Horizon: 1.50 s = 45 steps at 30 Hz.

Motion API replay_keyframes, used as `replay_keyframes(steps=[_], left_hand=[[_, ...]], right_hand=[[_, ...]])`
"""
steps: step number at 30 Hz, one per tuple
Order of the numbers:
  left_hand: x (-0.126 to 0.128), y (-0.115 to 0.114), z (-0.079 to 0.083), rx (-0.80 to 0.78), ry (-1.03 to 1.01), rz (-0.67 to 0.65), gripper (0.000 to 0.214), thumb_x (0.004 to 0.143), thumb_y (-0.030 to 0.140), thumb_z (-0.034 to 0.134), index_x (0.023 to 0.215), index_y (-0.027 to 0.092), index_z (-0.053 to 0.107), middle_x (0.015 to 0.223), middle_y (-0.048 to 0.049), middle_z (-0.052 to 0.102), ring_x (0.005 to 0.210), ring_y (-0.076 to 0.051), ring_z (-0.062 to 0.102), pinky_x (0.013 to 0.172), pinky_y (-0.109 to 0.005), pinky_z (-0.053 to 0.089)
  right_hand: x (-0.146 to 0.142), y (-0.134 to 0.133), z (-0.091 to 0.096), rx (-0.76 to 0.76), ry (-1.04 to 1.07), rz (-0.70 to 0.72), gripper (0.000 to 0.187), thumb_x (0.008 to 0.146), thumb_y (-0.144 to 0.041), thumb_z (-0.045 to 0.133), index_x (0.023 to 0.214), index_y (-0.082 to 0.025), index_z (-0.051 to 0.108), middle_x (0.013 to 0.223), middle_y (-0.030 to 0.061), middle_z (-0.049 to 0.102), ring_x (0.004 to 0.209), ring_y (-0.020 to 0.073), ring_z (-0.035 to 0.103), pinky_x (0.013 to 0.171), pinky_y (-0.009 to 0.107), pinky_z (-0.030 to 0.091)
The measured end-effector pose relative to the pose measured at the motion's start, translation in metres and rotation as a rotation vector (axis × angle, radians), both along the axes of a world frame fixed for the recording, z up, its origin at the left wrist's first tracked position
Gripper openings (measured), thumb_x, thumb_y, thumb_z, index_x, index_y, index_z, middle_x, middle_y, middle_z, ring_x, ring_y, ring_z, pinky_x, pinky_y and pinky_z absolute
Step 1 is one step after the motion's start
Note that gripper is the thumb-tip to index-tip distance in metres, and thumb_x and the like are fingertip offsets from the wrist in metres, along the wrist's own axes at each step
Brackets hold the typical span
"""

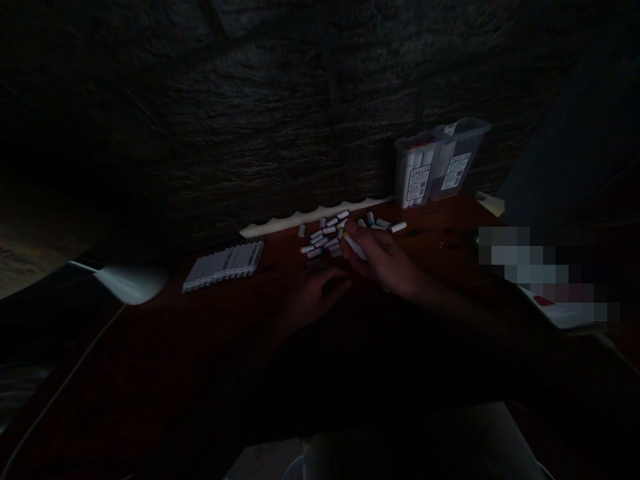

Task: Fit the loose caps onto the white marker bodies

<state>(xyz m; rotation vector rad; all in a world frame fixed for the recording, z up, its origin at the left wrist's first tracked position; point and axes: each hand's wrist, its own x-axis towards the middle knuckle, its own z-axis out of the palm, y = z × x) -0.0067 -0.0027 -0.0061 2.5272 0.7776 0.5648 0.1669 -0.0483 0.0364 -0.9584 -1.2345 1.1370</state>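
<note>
- My right hand (pixel 377 257): pinching a white marker with a yellow band (pixel 355 248), over the loose markers (pixel 329 230) mid-tabletop (pixel 425 241).
- My left hand (pixel 313 293): loosely open, thumb apart from fingers, just near of the pile.
- Left: marker row (pixel 223 265), lying side by side.
- Far right: two clear bins, one with markers (pixel 417 175), one beside it (pixel 456 170).
- Dim light.

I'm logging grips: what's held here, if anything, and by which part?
The right hand holds a white marker by its body; exact finger placement is too dim to tell. The left hand appears empty.
</note>
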Motion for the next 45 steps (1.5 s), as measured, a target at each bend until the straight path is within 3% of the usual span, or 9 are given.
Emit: replay_keyframes(steps=[13,22,30,35,45], left_hand=[[0.0019,-0.0026,0.0052,-0.009,0.036,0.029,0.017,0.094,0.032,0.055,0.102,0.023,0.067,0.104,-0.0021,0.071,0.1,-0.02,0.064,0.094,-0.036,0.047],[0.0008,-0.0007,0.004,0.002,0.031,0.002,0.016,0.094,0.031,0.055,0.101,0.022,0.066,0.104,-0.0016,0.071,0.1,-0.019,0.064,0.093,-0.035,0.047],[0.0006,-0.0018,0.004,-0.026,0.025,0.012,0.018,0.095,0.032,0.054,0.103,0.022,0.066,0.104,-0.0026,0.071,0.098,-0.019,0.064,0.091,-0.034,0.048],[0.0011,-0.0011,0.0043,-0.045,0.028,0.012,0.018,0.094,0.031,0.054,0.103,0.022,0.067,0.104,-0.0023,0.071,0.098,-0.019,0.065,0.091,-0.034,0.048],[0.0013,-0.0026,0.0066,0.003,0.019,0.0,0.018,0.094,0.029,0.055,0.105,0.023,0.067,0.106,-0.0016,0.072,0.098,-0.018,0.066,0.09,-0.032,0.049]], right_hand=[[-0.0003,-0.0008,0.0054,0.086,0.013,-0.028,0.046,0.094,-0.061,0.038,0.081,-0.021,0.055,0.05,-0.0078,0.04,0.041,0.0062,0.034,0.039,0.021,0.024],[-0.0006,-0.0014,0.0062,0.075,-0.041,-0.125,0.044,0.093,-0.06,0.043,0.072,-0.022,0.045,0.051,-0.007,0.041,0.046,0.0072,0.037,0.045,0.023,0.028],[-0.0001,-0.0022,0.0086,0.032,0.025,0.006,0.049,0.091,-0.065,0.041,0.067,-0.022,0.044,0.049,-0.0074,0.036,0.042,0.0066,0.031,0.04,0.023,0.021],[0.0007,-0.0012,0.0064,-0.076,0.118,0.088,0.052,0.089,-0.067,0.039,0.064,-0.022,0.042,0.049,-0.0077,0.031,0.04,0.0066,0.026,0.037,0.022,0.018],[0.0025,0.0003,0.0034,-0.104,0.149,0.2,0.045,0.09,-0.056,0.043,0.063,-0.02,0.047,0.043,-0.0084,0.032,0.036,0.0066,0.024,0.034,0.021,0.018]])
